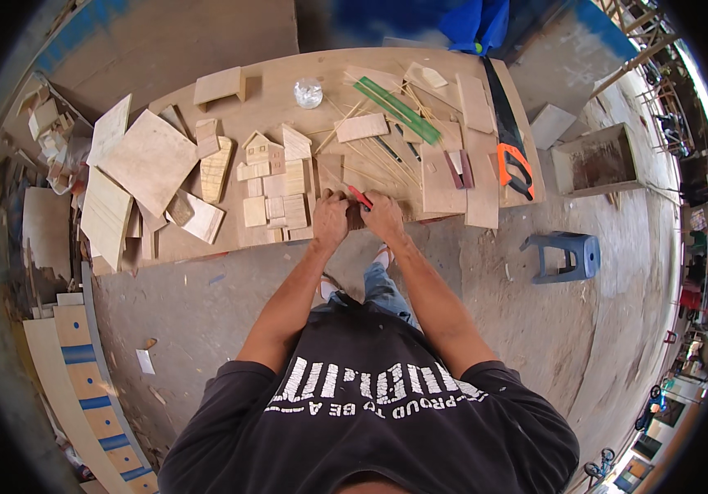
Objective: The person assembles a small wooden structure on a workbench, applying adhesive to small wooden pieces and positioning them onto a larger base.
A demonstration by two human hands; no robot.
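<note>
Both my hands meet at the near edge of a plywood worktable [271,95]. My left hand [331,219] presses down on a small dark wooden piece [355,216] at the table edge. My right hand [384,216] grips a red-handled tool [360,196] that points up and to the left over that piece. Just left of my hands lie several small cut plywood squares [275,207] and little house-shaped cutouts [262,148]. Thin bamboo sticks [370,156] lie spread just beyond my fingers.
A handsaw with an orange handle [512,156] lies at the table's right side, beside plywood strips [479,177]. A green ruler [397,110] and a clear round container [308,92] sit farther back. Plywood sheets [150,160] pile at left. A blue stool [566,255] and an open wooden box [596,160] stand on the floor.
</note>
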